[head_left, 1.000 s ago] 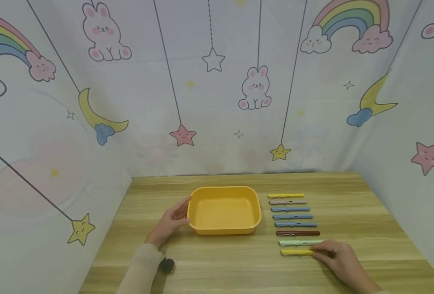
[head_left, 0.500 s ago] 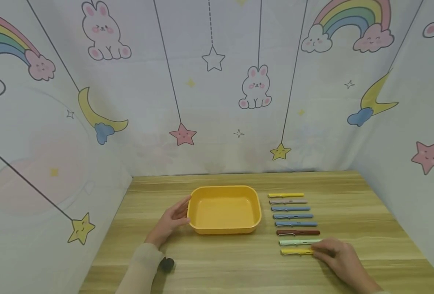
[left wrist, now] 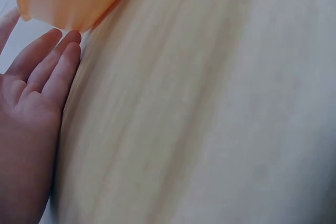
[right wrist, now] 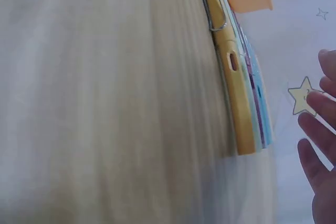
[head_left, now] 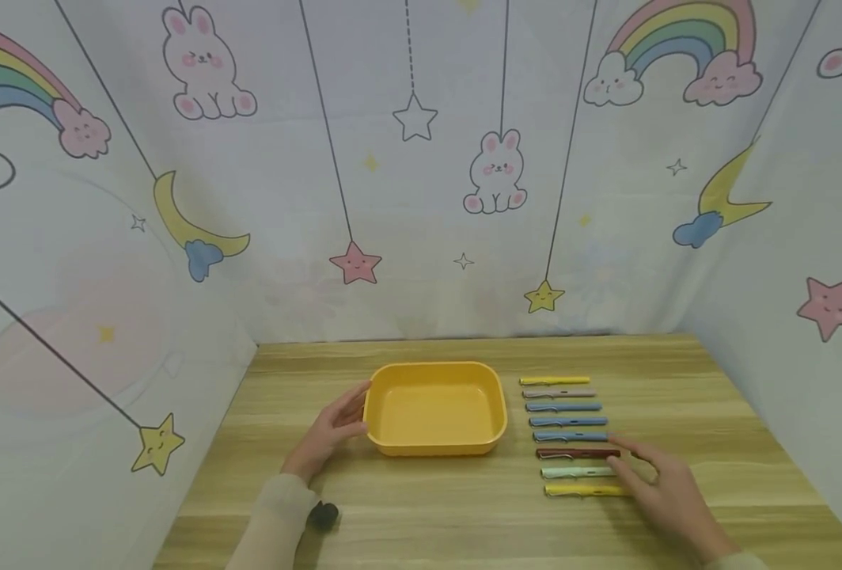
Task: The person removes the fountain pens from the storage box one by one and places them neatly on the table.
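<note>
My left hand (head_left: 324,435) rests at the left wall of a yellow plastic tray (head_left: 377,443), fingers extended against or beside it. In the left wrist view those fingers (left wrist: 62,72) lie close to the tray's side. To the right of the tray, several clip pens lie in a row. My right hand (head_left: 670,487) hovers at the row's right ends, fingers spread and holding nothing. Its fingertips are near a blue pen (head_left: 570,436) and a dark red pen (head_left: 574,454). Closer to me lie a pale green pen (head_left: 574,473) and a yellow pen (head_left: 581,491), whose right end the hand hides.
Farther back in the row are two more blue pens, a pinkish-grey pen (head_left: 556,393) and another yellow pen (head_left: 556,381). A small black object (head_left: 324,516) shows by the left wrist. A patterned curtain (head_left: 421,198) surrounds the wooden table (head_left: 428,522).
My right hand has come off the near yellow pen's end and moved slightly away from me, its fingers spreading apart. The pens, the tray and my left hand stay in place.
</note>
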`<state>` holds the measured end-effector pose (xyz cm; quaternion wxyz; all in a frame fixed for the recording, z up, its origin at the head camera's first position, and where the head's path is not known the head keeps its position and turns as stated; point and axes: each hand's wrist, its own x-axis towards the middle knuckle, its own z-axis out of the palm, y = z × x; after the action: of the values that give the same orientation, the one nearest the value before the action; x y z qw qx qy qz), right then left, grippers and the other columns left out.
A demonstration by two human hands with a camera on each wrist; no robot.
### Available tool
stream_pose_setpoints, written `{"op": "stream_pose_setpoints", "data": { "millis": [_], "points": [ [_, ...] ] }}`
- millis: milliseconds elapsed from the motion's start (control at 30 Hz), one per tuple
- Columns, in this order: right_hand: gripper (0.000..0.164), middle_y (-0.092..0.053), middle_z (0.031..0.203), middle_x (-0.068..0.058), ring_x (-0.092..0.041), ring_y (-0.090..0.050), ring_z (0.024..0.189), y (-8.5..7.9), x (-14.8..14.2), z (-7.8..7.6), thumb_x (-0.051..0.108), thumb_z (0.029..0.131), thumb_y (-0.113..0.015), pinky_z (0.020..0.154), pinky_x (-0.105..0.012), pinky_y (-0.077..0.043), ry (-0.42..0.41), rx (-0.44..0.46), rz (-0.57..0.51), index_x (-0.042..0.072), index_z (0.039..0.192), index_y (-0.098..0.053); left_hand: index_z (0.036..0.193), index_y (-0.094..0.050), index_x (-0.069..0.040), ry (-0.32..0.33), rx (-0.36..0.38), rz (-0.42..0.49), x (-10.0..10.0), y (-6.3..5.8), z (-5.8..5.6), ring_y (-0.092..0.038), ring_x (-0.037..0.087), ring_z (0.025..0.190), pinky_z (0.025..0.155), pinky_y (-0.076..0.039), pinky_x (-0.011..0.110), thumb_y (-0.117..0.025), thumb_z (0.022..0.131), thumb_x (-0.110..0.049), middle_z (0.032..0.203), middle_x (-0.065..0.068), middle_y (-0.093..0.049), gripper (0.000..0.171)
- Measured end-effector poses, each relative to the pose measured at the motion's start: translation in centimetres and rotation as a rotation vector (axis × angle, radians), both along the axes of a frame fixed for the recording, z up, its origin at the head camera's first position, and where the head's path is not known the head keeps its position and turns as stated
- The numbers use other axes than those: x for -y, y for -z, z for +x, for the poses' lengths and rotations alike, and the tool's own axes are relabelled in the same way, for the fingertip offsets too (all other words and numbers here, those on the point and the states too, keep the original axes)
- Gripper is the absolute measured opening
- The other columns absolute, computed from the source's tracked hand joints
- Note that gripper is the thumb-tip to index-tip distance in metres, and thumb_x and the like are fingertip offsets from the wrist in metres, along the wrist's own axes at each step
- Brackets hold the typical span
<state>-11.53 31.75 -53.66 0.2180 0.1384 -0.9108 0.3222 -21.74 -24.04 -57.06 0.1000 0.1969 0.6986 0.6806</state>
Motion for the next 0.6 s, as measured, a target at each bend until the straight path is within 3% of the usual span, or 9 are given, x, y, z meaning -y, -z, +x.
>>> {"op": "stream_pose_setpoints", "data": {
  "millis": [100,133,200,267,333,467,600],
  "points": [
    [0.042,-0.071,0.134,-0.014,-0.018,-0.066,0.12,-0.7,-0.1,-0.7,0.015,0.095,-0.079,0.099,-0.001,-0.034,0.012,-0.005,0.028,0.009,0.135,-0.07,0.168,-0.024,-0.009,-0.025,-0.016,-0.01,-0.1,0.0,0.0,-0.033,0.043,0.153,0.111,-0.041,0.017,-0.062,0.105,-0.007,0.169,0.022,-0.03,0.074],
    [0.045,-0.068,0.139,-0.017,-0.023,-0.064,0.126,-1.0,-0.1,-1.0,0.017,0.096,-0.078,0.105,-0.005,-0.036,0.01,-0.002,0.041,0.008,0.138,-0.067,0.168,-0.022,-0.008,-0.038,-0.024,-0.012,-0.1,0.0,0.2,-0.032,0.044,0.152,0.112,-0.041,0.017,-0.061,0.105,-0.008,0.169,0.022,-0.029,0.074],
    [0.051,-0.061,0.145,-0.024,-0.04,-0.058,0.132,-1.6,-0.2,-1.7,0.018,0.098,-0.076,0.117,-0.025,-0.041,0.001,0.0,0.068,0.003,0.144,-0.061,0.168,-0.019,-0.007,-0.069,-0.046,-0.024,-0.1,-0.1,0.5,-0.031,0.046,0.152,0.115,-0.04,0.023,-0.06,0.106,-0.01,0.17,0.024,-0.026,0.075],
    [0.058,-0.052,0.151,-0.031,-0.054,-0.05,0.134,-2.1,-0.4,-2.5,0.019,0.099,-0.074,0.119,-0.053,-0.04,-0.008,0.005,0.097,-0.002,0.148,-0.054,0.168,-0.019,-0.007,-0.139,-0.09,-0.069,0.0,-0.3,0.9,-0.031,0.046,0.152,0.118,-0.039,0.034,-0.061,0.106,-0.01,0.17,0.025,-0.025,0.075],
    [0.063,-0.046,0.152,-0.037,-0.061,-0.043,0.136,-2.5,-0.8,-3.3,0.021,0.097,-0.075,0.109,-0.075,-0.036,-0.004,-0.014,0.135,-0.007,0.149,-0.05,0.168,-0.024,-0.009,-0.251,-0.175,-0.204,0.2,-0.7,1.4,-0.034,0.047,0.151,0.119,-0.038,0.046,-0.065,0.104,-0.015,0.169,0.024,-0.028,0.076],
    [0.072,-0.036,0.155,-0.043,-0.066,-0.032,0.141,-2.5,-2.3,-4.9,0.029,0.098,-0.073,0.111,-0.081,-0.026,0.043,-0.041,0.235,-0.01,0.151,-0.044,0.166,-0.032,-0.015,-0.474,-0.366,-0.628,1.3,-2.1,2.1,-0.029,0.049,0.154,0.122,-0.027,0.066,-0.073,0.099,-0.036,0.17,0.02,-0.03,0.082],
    [0.085,-0.02,0.165,-0.04,-0.066,-0.015,0.148,-2.2,-3.8,-5.8,0.043,0.102,-0.065,0.114,-0.083,-0.012,0.108,0.014,0.327,-0.006,0.161,-0.028,0.167,-0.03,-0.019,-0.554,-0.507,-0.989,2.8,-3.3,2.2,-0.014,0.056,0.156,0.12,-0.015,0.078,-0.07,0.092,-0.06,0.174,0.02,-0.019,0.094]
  ]
}}
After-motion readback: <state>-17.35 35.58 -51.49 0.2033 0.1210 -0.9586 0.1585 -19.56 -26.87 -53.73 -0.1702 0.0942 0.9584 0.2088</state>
